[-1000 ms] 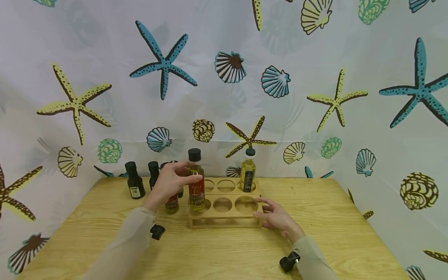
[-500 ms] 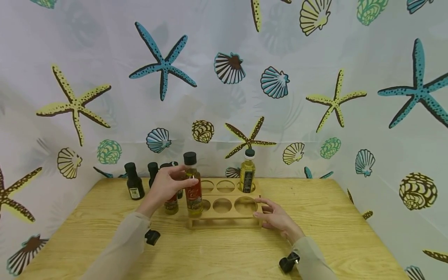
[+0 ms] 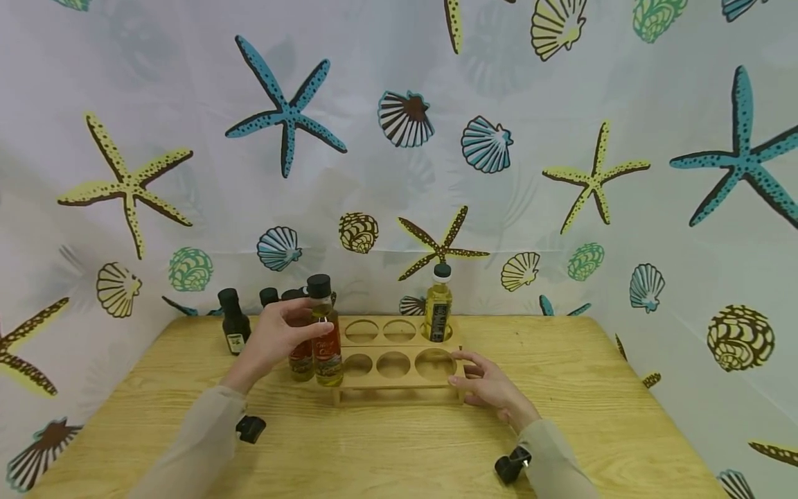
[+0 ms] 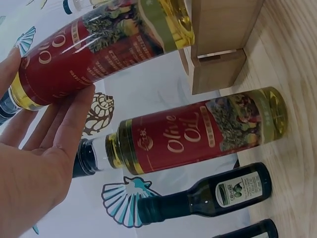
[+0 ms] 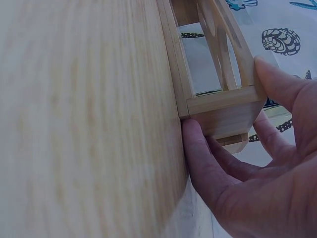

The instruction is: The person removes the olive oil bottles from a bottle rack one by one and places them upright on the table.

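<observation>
My left hand (image 3: 269, 339) holds an olive oil bottle (image 3: 327, 355) with a red label and black cap, fingers and thumb around its upper part. The bottle is upright at the rack's front left corner; in the left wrist view its base is raised off the table, beside the rack's end (image 4: 218, 69). A matching olive oil bottle (image 4: 188, 136) stands close to its left. My right hand (image 3: 492, 389) grips the right end of the wooden two-tier bottle rack (image 3: 399, 382), thumb at the upper edge and fingers low against the end panel (image 5: 228, 116).
A yellow oil bottle (image 3: 439, 312) sits in the rack's back right hole. Several dark bottles, one of them (image 3: 234, 324) furthest left, stand behind my left hand. A patterned curtain (image 3: 399, 173) hangs behind the wooden table (image 3: 386, 450).
My left hand has carried the red-labelled bottle left and slightly down, from over the rack's front left hole to its left edge. The right hand stays on the rack's end.
</observation>
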Demonstrator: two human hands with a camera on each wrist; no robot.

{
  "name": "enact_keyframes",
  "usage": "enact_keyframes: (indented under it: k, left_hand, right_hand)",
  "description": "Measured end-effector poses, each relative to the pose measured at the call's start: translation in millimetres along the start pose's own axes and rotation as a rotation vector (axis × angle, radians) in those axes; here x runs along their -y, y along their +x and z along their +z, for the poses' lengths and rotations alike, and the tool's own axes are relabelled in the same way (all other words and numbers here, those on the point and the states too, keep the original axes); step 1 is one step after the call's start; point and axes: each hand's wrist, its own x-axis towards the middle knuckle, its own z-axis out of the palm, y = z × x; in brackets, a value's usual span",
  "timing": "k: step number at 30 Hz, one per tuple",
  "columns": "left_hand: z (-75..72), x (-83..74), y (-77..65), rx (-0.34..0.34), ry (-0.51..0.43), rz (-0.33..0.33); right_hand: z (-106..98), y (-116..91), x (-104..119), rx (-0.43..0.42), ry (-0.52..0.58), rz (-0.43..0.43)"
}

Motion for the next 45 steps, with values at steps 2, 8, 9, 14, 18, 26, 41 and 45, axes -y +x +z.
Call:
enact_keyframes:
  k: [2,8,9,14,18,26,41,45]
  left_hand:
    - [-3.7,1.6,-2.7,0.006,0.011,-0.004]
    - [-14.8,6.5,-11.0,-0.011,0.046,-0.014]
    - [-16.5,7.1,-12.6,-0.013,0.049,-0.018]
    - [-23.0,10.8,-20.4,-0.006,0.055,-0.040]
    - [-27.1,18.6,-25.7,-0.003,0.050,-0.054]
    - [-39.7,31.4,-32.2,0.024,0.100,-0.044]
    - [-56.5,60.3,-29.5,0.077,0.097,-0.109]
    - [-57.2,65.8,-28.1,0.074,0.084,-0.126]
  right_hand:
    - [0,0,-1,0.003,0.003,-0.001]
    - [0,0,-1,0.003,0.005,-0.003]
    - [0,0,0,0.003,0.005,-0.003]
    - [2,-1,1,0.000,-0.003,-0.004]
    - [2,-3,2,0.009,-0.006,0.000]
    - [0,-3,1,0.006,-0.002,0.004]
    - [0,0,2,-0.017,-0.024,0.005]
    - [0,-1,1,-0.015,-0.025,-0.001]
